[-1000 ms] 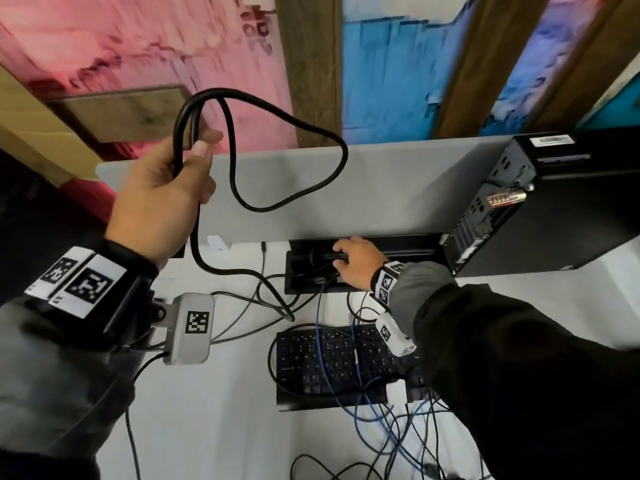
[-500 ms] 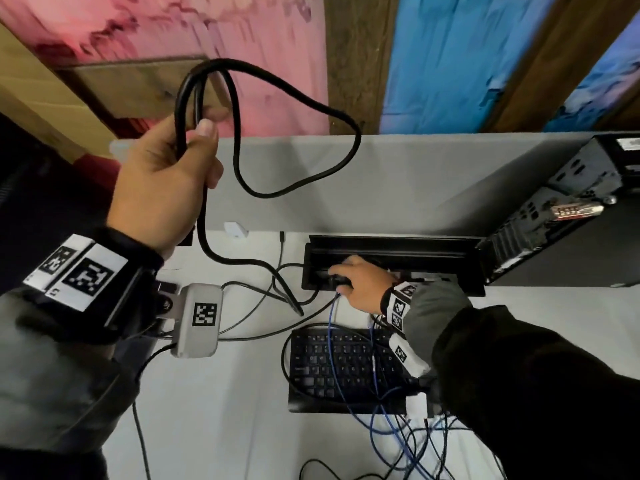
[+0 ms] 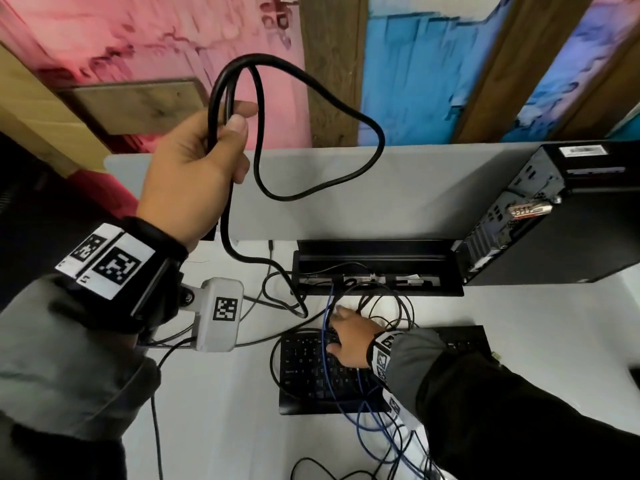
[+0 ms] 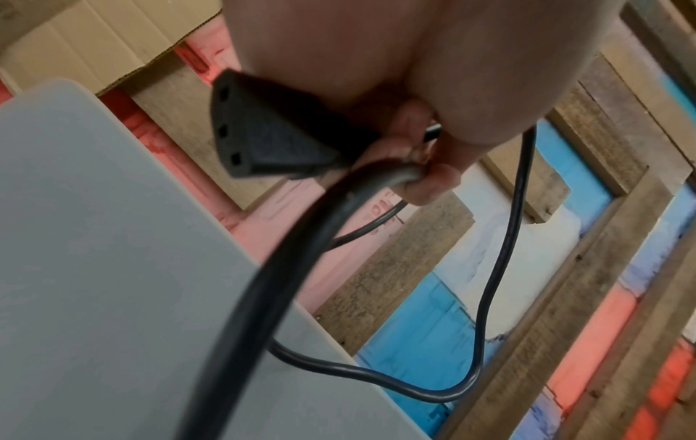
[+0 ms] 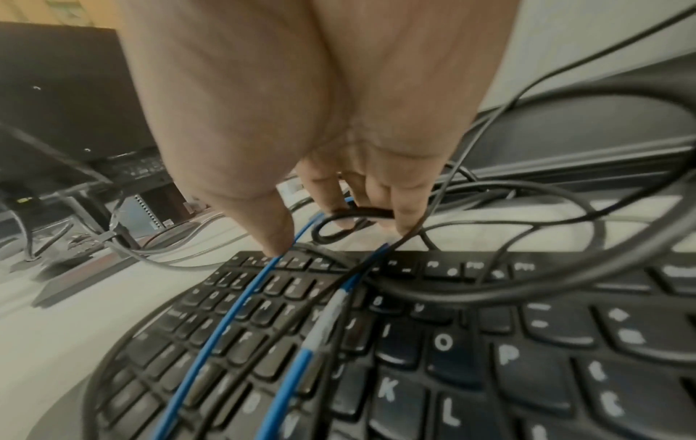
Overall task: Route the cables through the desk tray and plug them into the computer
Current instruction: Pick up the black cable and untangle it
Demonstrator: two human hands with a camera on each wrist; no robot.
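Black power cable (image 3: pixel 313 194) in left hand (image 3: pixel 194 174); one keyboard (image 3: pixel 311 379).

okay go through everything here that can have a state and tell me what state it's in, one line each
left hand: raised, gripping the looped power cable.
power cable: looped, plug end unplugged, in the left hand.
right hand: over the keyboard, fingers among thin cables; grip unclear.
desk tray: lid open, cables entering.
blue cable: runs into the tray, draped over the keyboard.
keyboard: flat on the desk, under cables.
computer: rear ports facing the tray.
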